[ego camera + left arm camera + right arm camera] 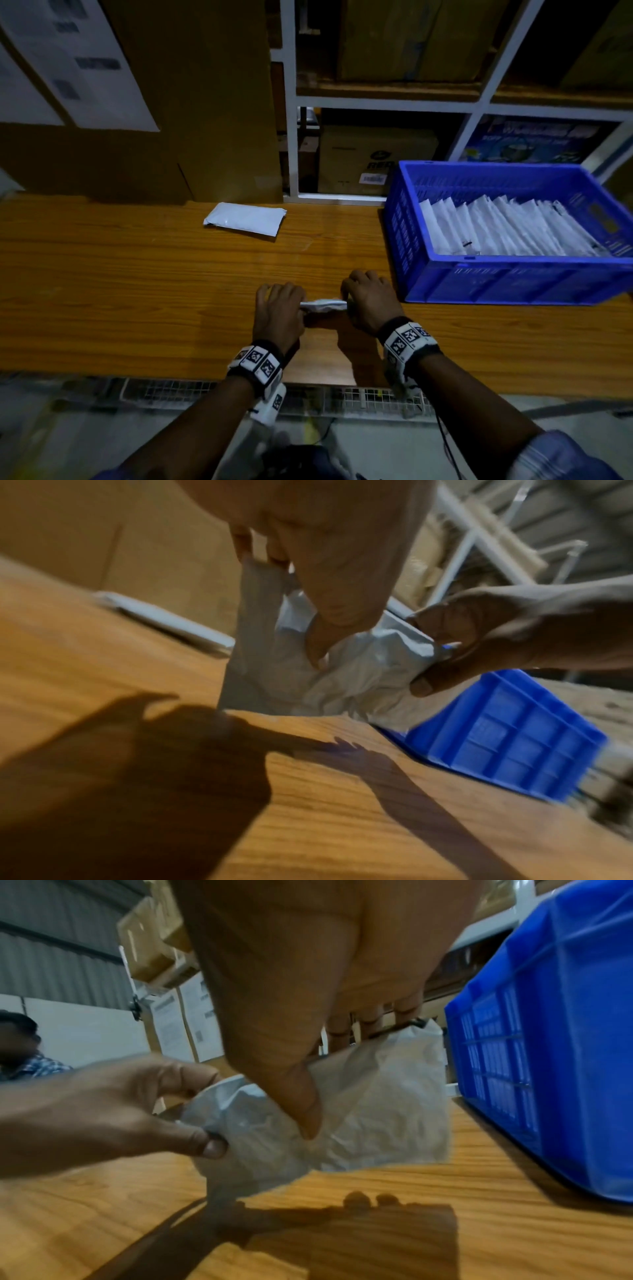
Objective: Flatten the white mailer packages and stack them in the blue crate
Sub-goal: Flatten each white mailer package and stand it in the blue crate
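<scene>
crate (507, 284) right on table (137, 274), mailers (507, 226) inside

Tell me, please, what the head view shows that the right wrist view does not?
Only the head view shows the spare white mailer lying at the table's far edge and the stacked mailers inside the blue crate. Only the right wrist view shows a seated person in a checked shirt. Both show the left hand and right hand gripping a crumpled mailer above the wooden table.

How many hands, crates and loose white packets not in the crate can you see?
Hands: 2, left hand and right hand
Blue crate: 1
Loose packets: 2, held packet and packet on the table
Total: 5
</scene>
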The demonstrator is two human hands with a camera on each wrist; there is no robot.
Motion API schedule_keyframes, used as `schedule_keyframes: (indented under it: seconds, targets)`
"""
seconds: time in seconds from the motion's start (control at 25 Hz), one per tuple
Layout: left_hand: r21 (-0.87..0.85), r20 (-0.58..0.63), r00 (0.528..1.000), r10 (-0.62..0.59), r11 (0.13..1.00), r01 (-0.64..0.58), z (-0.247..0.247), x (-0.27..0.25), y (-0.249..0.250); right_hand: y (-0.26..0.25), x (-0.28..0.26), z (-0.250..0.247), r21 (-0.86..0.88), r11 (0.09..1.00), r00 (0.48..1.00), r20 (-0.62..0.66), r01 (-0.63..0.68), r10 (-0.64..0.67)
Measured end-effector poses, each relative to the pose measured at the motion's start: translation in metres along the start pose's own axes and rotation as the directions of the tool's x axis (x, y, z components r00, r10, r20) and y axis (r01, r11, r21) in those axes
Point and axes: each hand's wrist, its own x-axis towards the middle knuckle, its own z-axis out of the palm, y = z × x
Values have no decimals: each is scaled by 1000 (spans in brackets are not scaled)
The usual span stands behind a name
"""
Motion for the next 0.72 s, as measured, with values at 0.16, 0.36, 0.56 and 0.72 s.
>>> schedule_keyframes:
  seconds: [0.16,0.36,0.56,0.72]
  targets:
    - [7,62,994,85,996,-86,8,-22,5,-2,-21,33,88,996,999,45,-12,8]
    - [-53,367,930,2,998,19,48,-53,8,-19,-51,86,196,965,923,373,-173,90]
    - [-85,196,979,46,996,-30,59,-67,13,-24,-59,101,332,933,988,114,-140,108]
    - [-99,123,992,-4,995,16,62,-61,24,-32,-56,111,303,937,983,106,-176,150]
